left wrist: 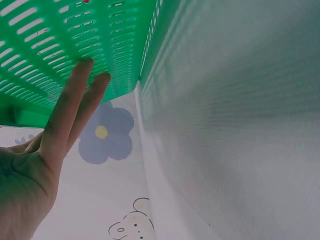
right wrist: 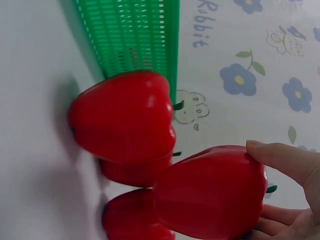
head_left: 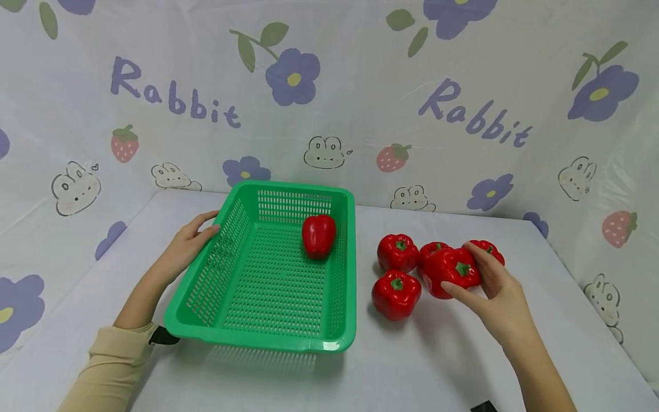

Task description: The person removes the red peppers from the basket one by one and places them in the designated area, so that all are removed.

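My right hand (head_left: 507, 300) holds a red bell pepper (head_left: 445, 269) with a green stem, its thumb on one side and fingers on the other. In the right wrist view this bell pepper (right wrist: 210, 195) fills the lower middle. Beside and behind it, several more red bell peppers (head_left: 396, 294) sit on the table. At the left rim of a green slotted basket (head_left: 259, 341), my left hand (head_left: 182, 249) grips the edge, two long fingers (left wrist: 75, 95) lying against the outer wall. Inside the basket, one red bell pepper (head_left: 318, 236) lies near the far right corner.
A white cloth (head_left: 360, 377) covers the table. Behind it hangs a printed cloth backdrop (head_left: 355, 103) with flowers, rabbits and strawberries. The basket's right wall stands a short way left of the loose peppers.
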Demonstrator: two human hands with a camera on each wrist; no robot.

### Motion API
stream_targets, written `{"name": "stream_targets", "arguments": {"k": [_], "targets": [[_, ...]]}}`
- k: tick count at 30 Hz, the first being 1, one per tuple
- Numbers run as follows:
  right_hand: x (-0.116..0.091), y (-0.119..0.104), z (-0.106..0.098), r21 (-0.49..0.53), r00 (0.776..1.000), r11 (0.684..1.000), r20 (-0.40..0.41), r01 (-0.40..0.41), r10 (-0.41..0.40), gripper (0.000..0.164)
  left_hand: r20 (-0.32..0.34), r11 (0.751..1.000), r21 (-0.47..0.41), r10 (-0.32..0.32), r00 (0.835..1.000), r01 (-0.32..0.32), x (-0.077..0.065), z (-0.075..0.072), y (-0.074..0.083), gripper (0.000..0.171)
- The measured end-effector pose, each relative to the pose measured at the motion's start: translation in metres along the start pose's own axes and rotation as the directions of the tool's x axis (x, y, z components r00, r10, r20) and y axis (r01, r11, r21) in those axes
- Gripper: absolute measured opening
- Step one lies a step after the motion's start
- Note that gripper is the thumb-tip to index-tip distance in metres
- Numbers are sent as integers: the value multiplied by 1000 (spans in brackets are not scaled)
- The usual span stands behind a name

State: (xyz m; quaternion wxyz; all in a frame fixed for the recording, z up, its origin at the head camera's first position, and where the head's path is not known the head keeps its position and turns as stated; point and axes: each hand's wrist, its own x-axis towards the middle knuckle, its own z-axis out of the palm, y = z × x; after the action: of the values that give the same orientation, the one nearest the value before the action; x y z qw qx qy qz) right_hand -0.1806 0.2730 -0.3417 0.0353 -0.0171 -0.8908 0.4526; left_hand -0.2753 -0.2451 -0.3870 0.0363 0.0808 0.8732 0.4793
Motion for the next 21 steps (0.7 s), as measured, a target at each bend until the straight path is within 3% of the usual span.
{"name": "stream_targets", "arguments": {"k": [21], "targets": [[0, 45, 16, 1, 979, 987, 129, -159, 158, 93, -16, 1000, 0, 1, 1000, -1, 0, 1, 0, 61]]}}
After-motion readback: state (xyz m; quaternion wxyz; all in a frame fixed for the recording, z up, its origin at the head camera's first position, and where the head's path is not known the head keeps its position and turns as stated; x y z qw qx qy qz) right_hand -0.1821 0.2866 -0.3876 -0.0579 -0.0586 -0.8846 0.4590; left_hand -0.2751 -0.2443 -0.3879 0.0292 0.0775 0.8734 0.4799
